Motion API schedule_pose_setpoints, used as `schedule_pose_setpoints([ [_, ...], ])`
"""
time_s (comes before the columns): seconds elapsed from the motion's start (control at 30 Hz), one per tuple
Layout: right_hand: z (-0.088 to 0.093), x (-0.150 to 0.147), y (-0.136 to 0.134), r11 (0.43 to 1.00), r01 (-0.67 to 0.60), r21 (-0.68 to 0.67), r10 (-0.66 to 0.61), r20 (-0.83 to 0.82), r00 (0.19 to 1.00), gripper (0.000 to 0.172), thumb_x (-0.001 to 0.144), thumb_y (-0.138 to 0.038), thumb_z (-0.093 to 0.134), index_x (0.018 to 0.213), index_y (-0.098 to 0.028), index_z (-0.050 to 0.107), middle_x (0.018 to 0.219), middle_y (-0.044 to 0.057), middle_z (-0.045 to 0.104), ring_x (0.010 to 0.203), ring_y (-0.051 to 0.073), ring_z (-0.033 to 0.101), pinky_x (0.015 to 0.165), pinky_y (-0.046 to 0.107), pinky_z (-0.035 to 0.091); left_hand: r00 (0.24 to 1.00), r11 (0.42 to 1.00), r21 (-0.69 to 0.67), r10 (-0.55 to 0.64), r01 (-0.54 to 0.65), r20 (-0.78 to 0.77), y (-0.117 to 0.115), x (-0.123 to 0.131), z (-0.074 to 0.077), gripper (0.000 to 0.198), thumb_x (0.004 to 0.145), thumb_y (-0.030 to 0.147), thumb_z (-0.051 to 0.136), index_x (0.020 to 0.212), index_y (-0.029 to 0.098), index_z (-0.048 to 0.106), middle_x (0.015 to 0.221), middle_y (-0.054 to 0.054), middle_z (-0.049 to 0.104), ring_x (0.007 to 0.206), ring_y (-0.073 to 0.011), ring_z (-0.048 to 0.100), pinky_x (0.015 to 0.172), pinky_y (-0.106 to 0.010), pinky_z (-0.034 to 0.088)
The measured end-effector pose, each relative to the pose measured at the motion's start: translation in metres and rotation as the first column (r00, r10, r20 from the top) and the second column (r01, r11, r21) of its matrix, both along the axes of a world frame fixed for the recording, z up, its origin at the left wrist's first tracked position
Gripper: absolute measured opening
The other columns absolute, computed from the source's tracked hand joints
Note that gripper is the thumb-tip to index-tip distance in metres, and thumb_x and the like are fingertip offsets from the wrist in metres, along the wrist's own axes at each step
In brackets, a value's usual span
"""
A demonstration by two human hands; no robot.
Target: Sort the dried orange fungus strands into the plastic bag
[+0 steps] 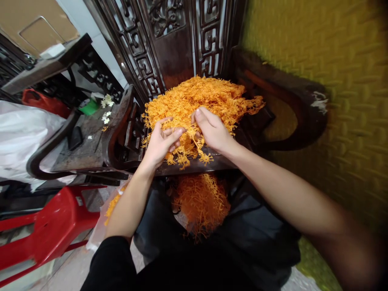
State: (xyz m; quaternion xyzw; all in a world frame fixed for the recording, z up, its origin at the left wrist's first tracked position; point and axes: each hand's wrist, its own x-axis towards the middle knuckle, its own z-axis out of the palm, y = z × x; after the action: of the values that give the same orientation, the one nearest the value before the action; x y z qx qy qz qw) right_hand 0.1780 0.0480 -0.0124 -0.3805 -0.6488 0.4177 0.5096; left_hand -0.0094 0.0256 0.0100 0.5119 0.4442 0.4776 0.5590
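A big heap of orange branched plastic pieces (197,101) lies on the seat of a dark carved wooden chair (209,163). My left hand (160,141) sits at the heap's near edge, fingers curled and pinching a small orange piece. My right hand (212,129) rests beside it on the heap, fingers bent down into the pieces and gripping some of them. The two hands nearly touch at the fingertips. A second clump of orange pieces (201,202) lies lower down on my dark-clothed lap, below the seat's front edge.
A second dark wooden chair (91,141) stands to the left with small white flowers (106,101) and a green item on it. A red plastic stool (51,226) is at lower left, a white bag (21,133) beyond it. A yellow textured wall (333,81) fills the right.
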Motion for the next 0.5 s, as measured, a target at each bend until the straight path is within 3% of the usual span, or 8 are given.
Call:
schedule_pose_setpoints([
  [0.1, 0.001, -0.004, -0.002, 0.998, -0.04, 0.05, 0.035, 0.083, 0.996, 0.042, 0.107, -0.058, 0.041, 0.116, -0.025, 0.066, 0.1, 0.007, 0.071, 0.091, 0.024, 0.069, 0.087, 0.043, 0.056, 1.0, 1.0, -0.028, -0.006, 0.006, -0.017, -0.002, 0.008, -0.004, 0.071, 0.072, 0.043, 0.091, 0.125, 0.025, 0.048, 0.083, 0.0, 0.069, 0.057, -0.0092, 0.061, 0.042, -0.019, 0.036],
  [0.17, 0.001, -0.006, -0.001, 0.993, -0.004, 0.115, -0.014, 0.16, 0.987, 0.037, 0.107, -0.045, 0.044, 0.13, -0.023, 0.063, 0.13, 0.01, 0.07, 0.121, 0.027, 0.066, 0.105, 0.047, 0.051, 0.999, 0.999, -0.024, 0.03, -0.03, -0.013, -0.003, 0.012, -0.007, 0.073, 0.069, 0.041, 0.093, 0.124, 0.024, 0.047, 0.082, 0.001, 0.069, 0.064, -0.0117, 0.066, 0.048, -0.022, 0.048],
  [0.23, -0.001, -0.008, 0.001, 0.987, 0.026, 0.157, -0.062, 0.235, 0.97, 0.036, 0.105, -0.036, 0.046, 0.133, -0.021, 0.062, 0.138, 0.012, 0.068, 0.129, 0.028, 0.063, 0.11, 0.048, 0.047, 0.997, 0.997, -0.007, 0.073, -0.074, -0.013, -0.002, 0.013, -0.01, 0.073, 0.067, 0.038, 0.094, 0.122, 0.022, 0.048, 0.083, 0.0, 0.071, 0.069, -0.0137, 0.069, 0.057, -0.025, 0.057],
  [0.33, -0.002, -0.008, 0.002, 0.985, 0.05, 0.162, -0.098, 0.302, 0.948, 0.026, 0.103, -0.036, 0.049, 0.112, -0.018, 0.066, 0.111, 0.012, 0.076, 0.1, 0.026, 0.07, 0.091, 0.043, 0.052, 0.993, 0.993, 0.04, 0.112, -0.111, -0.025, -0.001, 0.013, -0.01, 0.071, 0.065, 0.033, 0.095, 0.119, 0.022, 0.049, 0.081, 0.001, 0.071, 0.068, -0.014, 0.07, 0.06, -0.026, 0.057],
  [0.4, 0.0, -0.007, 0.0, 0.982, 0.079, 0.171, -0.129, 0.302, 0.944, 0.021, 0.101, -0.037, 0.052, 0.097, -0.019, 0.063, 0.092, 0.008, 0.074, 0.082, 0.023, 0.066, 0.078, 0.039, 0.048, 0.995, 0.994, 0.05, 0.099, -0.098, -0.021, -0.001, 0.011, -0.007, 0.069, 0.064, 0.028, 0.094, 0.116, 0.022, 0.05, 0.077, 0.003, 0.069, 0.064, -0.0123, 0.067, 0.058, -0.023, 0.054],
  [0.5, 0.004, -0.007, -0.004, 0.977, 0.122, 0.175, -0.164, 0.249, 0.955, 0.019, 0.099, -0.034, 0.055, 0.086, -0.02, 0.057, 0.078, 0.004, 0.066, 0.072, 0.019, 0.059, 0.07, 0.036, 0.043, 1.0, 0.999, -0.036, 0.016, -0.016, -0.002, 0.0, 0.008, 0.004, 0.063, 0.064, 0.017, 0.09, 0.113, 0.021, 0.051, 0.072, 0.005, 0.067, 0.056, -0.0086, 0.061, 0.053, -0.02, 0.046],
])
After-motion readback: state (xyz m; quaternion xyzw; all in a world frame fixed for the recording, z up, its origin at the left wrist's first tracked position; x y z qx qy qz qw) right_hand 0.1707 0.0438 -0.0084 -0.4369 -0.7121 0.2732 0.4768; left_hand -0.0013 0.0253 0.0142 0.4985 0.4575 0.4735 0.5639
